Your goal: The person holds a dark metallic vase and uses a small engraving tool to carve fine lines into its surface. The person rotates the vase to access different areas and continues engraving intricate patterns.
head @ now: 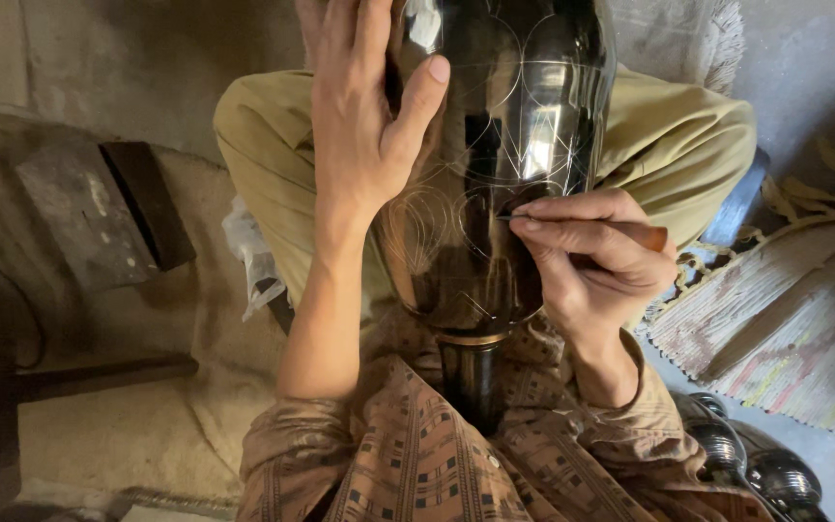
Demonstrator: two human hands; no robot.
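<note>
The left hand point(364, 126) lies flat and open against the dark shiny vase point(495, 164), which rests on the person's lap. The right hand point(591, 256) pinches a thin wooden-handled tool point(645, 235), its tip touching the vase.

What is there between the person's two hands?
In the head view, the shiny black vase fills the stretch between the left hand and the right hand. Its surface there bears thin scratched curves. The right hand's tool touches it.
</note>
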